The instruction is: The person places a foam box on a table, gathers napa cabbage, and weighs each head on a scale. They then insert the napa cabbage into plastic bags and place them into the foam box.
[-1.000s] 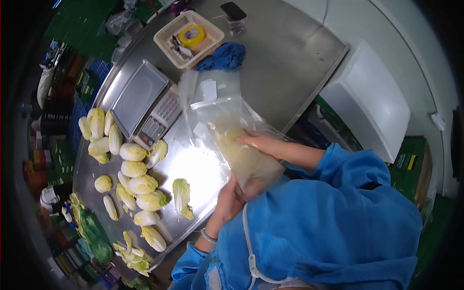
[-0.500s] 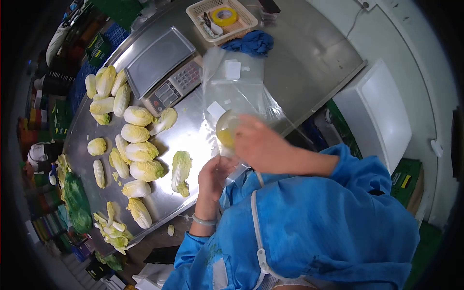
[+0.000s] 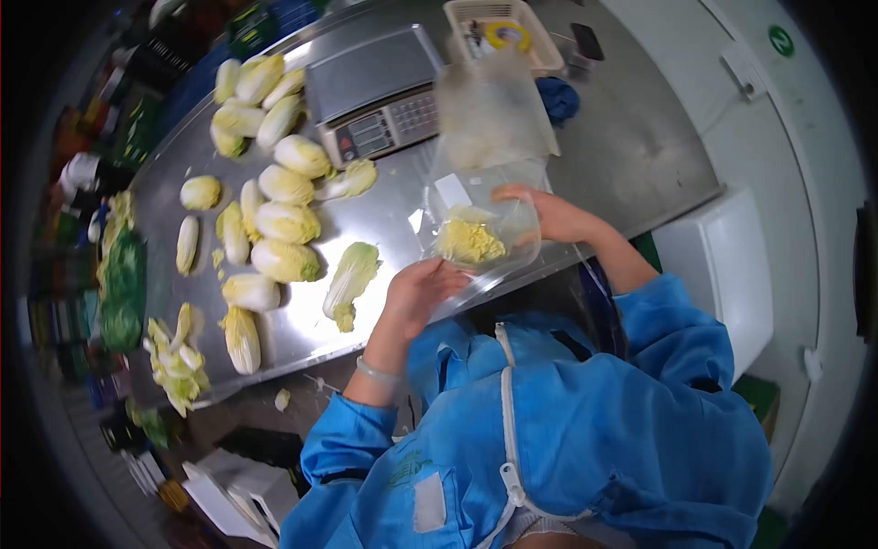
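A pale yellow napa cabbage (image 3: 471, 240) lies inside a clear plastic bag (image 3: 517, 215) at the table's near edge. My right hand (image 3: 553, 220) grips the bag's right side, thumb and fingers apart around it. At the bag's lower left corner, my left hand (image 3: 422, 291) has its fingers curled at the plastic; its fingertips are partly hidden. A stack of flat clear bags (image 3: 494, 110) lies just beyond. Left of my left hand rests a loose cabbage leaf (image 3: 352, 279).
Several napa cabbages (image 3: 285, 222) spread over the left of the steel table (image 3: 631, 137). A digital scale (image 3: 375, 82) stands behind them. Farther back are a beige basket (image 3: 547, 57) with yellow tape, a blue cloth (image 3: 556, 99) and a dark phone (image 3: 586, 41). A white bin (image 3: 722, 265) stands at right.
My right hand has moved from above the bag to its right side. The cabbage now shows clearly inside the bag. My view has turned, shifting the table contents.
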`<control>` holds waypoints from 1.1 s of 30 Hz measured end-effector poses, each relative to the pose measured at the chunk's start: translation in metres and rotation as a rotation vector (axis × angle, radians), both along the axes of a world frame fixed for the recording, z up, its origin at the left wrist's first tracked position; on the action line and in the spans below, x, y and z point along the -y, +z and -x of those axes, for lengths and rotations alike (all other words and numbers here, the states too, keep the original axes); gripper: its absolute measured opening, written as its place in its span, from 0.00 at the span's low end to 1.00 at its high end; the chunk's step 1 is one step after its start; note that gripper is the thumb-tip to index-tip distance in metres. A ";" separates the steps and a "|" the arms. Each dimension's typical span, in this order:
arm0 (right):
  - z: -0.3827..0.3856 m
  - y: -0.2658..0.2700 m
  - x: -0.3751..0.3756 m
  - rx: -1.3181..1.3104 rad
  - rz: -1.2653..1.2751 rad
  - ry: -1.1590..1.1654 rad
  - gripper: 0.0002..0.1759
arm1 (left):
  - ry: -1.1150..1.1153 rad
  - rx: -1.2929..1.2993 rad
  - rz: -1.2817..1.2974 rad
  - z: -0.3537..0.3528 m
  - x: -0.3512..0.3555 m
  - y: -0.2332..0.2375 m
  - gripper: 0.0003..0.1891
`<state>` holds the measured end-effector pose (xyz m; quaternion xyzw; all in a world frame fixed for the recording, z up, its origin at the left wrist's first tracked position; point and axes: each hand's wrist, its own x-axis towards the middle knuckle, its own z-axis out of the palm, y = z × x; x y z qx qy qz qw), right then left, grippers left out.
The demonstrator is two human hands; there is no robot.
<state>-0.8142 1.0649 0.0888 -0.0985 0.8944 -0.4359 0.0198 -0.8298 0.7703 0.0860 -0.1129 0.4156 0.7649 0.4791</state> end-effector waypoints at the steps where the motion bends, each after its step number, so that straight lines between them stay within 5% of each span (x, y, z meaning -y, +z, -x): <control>1: 0.009 -0.015 0.002 0.169 0.142 0.022 0.13 | 0.033 -0.020 -0.024 0.003 0.000 -0.004 0.19; 2: 0.014 -0.017 0.005 0.345 0.278 0.042 0.14 | 0.062 -0.039 -0.049 0.005 0.001 -0.007 0.19; 5: 0.013 -0.008 0.003 0.170 0.188 -0.156 0.09 | 0.175 -0.181 0.051 -0.001 0.009 -0.003 0.23; 7: -0.009 -0.001 -0.009 -0.023 0.197 0.010 0.07 | 0.216 -0.244 0.150 -0.027 0.014 0.005 0.25; 11: -0.087 -0.044 -0.033 -0.148 0.114 0.080 0.07 | 0.102 0.005 0.200 -0.101 0.008 -0.022 0.28; 16: -0.155 -0.055 -0.035 -0.213 -0.564 0.170 0.11 | 0.072 0.172 0.311 -0.171 -0.003 -0.064 0.24; 21: -0.161 -0.028 0.058 -0.304 -0.170 0.400 0.09 | 0.233 0.159 0.288 -0.190 -0.010 -0.059 0.18; 26: -0.162 -0.059 0.127 -0.115 -0.318 0.638 0.06 | 0.268 0.155 0.259 -0.190 -0.005 -0.062 0.14; 32: -0.172 -0.028 0.075 -0.278 -0.059 0.711 0.05 | 0.247 0.130 0.289 -0.190 -0.015 -0.061 0.16; 33: -0.182 -0.029 0.052 -0.214 -0.234 0.742 0.05 | 0.235 0.110 0.319 -0.190 -0.015 -0.058 0.16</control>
